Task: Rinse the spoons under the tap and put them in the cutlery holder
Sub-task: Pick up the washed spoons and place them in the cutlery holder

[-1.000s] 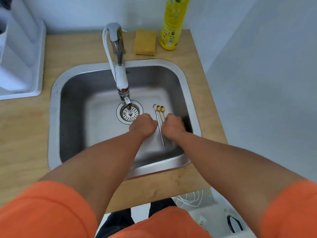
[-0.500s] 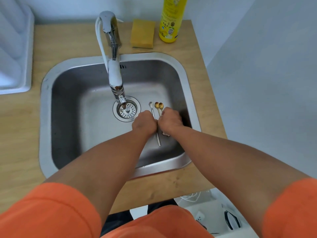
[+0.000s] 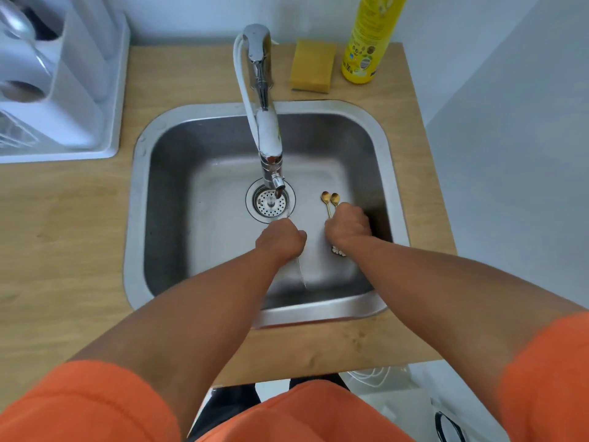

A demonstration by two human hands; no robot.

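Hands grip spoons bowl-ends away: left hand (image 3: 280, 239) the silver spoon (image 3: 301, 272), right hand (image 3: 347, 224) both gold spoons (image 3: 330, 200).

Yellow sponge (image 3: 312, 66) beside yellow detergent bottle (image 3: 369, 36) on wooden counter (image 3: 63, 250)

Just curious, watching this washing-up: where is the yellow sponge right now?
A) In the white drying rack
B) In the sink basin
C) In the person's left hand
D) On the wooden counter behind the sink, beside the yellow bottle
D: the sponge lies on the counter behind the sink, left of the yellow bottle.
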